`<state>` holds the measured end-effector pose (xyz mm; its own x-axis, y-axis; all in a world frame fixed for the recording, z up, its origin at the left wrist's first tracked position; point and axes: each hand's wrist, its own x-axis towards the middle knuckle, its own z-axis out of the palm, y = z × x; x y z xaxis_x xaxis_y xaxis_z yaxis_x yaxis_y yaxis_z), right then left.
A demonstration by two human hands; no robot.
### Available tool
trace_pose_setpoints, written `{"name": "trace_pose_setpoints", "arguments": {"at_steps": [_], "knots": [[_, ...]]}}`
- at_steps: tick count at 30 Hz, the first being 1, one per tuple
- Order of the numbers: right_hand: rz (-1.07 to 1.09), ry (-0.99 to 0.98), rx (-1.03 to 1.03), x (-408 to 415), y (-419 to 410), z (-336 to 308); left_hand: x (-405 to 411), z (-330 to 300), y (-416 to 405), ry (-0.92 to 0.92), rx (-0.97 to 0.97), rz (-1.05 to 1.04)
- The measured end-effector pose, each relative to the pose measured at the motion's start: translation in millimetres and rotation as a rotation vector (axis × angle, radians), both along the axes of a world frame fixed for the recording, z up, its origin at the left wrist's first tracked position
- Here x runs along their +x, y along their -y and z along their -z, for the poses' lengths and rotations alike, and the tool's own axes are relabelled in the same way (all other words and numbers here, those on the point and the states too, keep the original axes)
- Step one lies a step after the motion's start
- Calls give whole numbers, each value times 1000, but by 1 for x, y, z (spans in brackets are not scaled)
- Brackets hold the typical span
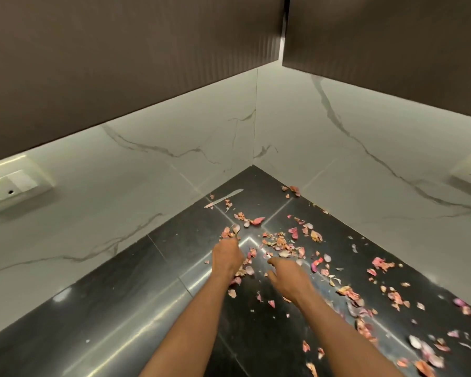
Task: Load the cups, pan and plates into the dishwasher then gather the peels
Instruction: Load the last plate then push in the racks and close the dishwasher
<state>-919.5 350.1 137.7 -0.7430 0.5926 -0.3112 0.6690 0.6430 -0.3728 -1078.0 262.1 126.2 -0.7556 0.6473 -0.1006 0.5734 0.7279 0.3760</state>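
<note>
The right hand [287,280], fingers loosely curled and empty, is nearer the peels [282,244], heaped just ahead; the left hand [227,255] is closed on some.

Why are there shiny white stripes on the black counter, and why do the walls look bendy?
In the head view, the glossy black counter mirrors a light strip as bright streaks; the wide-angle lens bows the marble wall and cabinet edges; onion peels near the lower right corner look smeared with blur.
</note>
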Motion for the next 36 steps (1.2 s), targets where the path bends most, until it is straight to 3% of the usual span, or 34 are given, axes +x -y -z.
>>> {"name": "trace_pose_setpoints", "arguments": {"at_steps": [5,7,13,18,29,36], "knots": [[15,80,-112,-45,-6,27,-54,21,-19,20,-17,-8],[-13,197,-160,-57,-6,35,-73,28,-25,-3,-36,-8],[-152,396,-41,-80,11,65,-129,41,-44,-72,-61,-19],[-168,381,15,-79,13,69,-162,49,-75,-96,-33,27],[-140,327,-29,-82,7,59,-193,87,-101,-295,-224,91],[-150,321,-47,-83,6,55,-204,79,-112,-325,-306,126]]}}
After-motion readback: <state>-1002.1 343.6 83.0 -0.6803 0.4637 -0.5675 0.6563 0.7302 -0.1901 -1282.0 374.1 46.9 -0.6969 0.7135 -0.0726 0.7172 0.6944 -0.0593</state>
